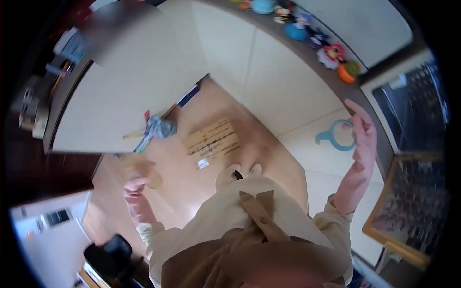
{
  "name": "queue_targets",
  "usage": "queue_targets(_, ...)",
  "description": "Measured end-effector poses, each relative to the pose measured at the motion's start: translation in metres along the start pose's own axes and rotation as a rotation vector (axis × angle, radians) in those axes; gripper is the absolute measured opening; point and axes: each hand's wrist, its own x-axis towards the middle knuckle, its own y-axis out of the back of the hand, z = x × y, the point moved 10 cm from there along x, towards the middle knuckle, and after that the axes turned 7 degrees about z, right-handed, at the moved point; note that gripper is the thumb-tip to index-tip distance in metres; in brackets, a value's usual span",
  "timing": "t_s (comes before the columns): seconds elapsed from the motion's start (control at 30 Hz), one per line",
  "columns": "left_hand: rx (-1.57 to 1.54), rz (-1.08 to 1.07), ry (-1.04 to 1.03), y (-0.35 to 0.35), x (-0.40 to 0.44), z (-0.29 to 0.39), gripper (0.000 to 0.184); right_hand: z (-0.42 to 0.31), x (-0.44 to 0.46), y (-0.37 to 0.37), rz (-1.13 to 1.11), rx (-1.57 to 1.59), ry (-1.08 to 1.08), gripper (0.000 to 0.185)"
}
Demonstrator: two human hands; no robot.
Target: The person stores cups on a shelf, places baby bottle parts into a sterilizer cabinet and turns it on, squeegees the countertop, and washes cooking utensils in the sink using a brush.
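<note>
My right hand [365,137] is raised at the right, its fingers closed at the side of a light blue ring with a short curved handle [329,136]. The index finger points up past it. My left hand [136,186] is at the left, its fingers curled at a blurred, yellowish, see-through thing [152,175] that I cannot make out. A flat brown cardboard piece [213,139] with dark marks lies on the floor between the hands, near my feet. A small white item [203,163] is at its lower edge.
Small colourful figures [331,54] line a dark ledge above white cabinets [288,79]. A clear bag of items [161,127] hangs beside the white panel [120,105]. A wood-framed board [410,206] stands at the right, a black chair [109,254] at the lower left.
</note>
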Motion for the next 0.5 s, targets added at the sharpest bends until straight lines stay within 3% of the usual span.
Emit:
queue_targets(0.1, 0.079, 0.080, 0.394, -0.095, -0.096, -0.172, 0.033, -0.001, 0.016, -0.017, -0.008, -0.066, 0.049, 0.031)
queue_targets(0.2, -0.737, 0.605, 0.707, -0.110, -0.173, -0.229, 0.029, -0.011, 0.025, -0.027, 0.014, -0.171, 0.079, 0.031)
queue_targets(0.23, -0.850, 0.857, 0.927, -0.114, -0.207, -0.245, 0.029, -0.007, 0.030, -0.034, -0.031, -0.130, 0.057, 0.031)
queue_targets(0.27, -0.825, 0.952, 1.040, -0.117, -0.228, -0.249, 0.032, -0.005, 0.033, -0.042, -0.063, -0.088, 0.076, 0.031)
queue_targets(0.33, -0.464, 0.710, 1.200, -0.125, -0.238, -0.249, 0.040, -0.005, 0.033, -0.057, -0.095, -0.027, 0.095, 0.030)
queue_targets(0.4, -0.066, 0.373, 1.204, -0.120, -0.203, -0.228, 0.048, 0.006, 0.034, -0.063, -0.137, 0.012, 0.097, 0.030)
queue_targets(0.5, 0.073, 0.365, 0.989, -0.076, -0.110, -0.137, 0.060, 0.012, 0.031, -0.050, -0.190, 0.035, 0.090, 0.031)
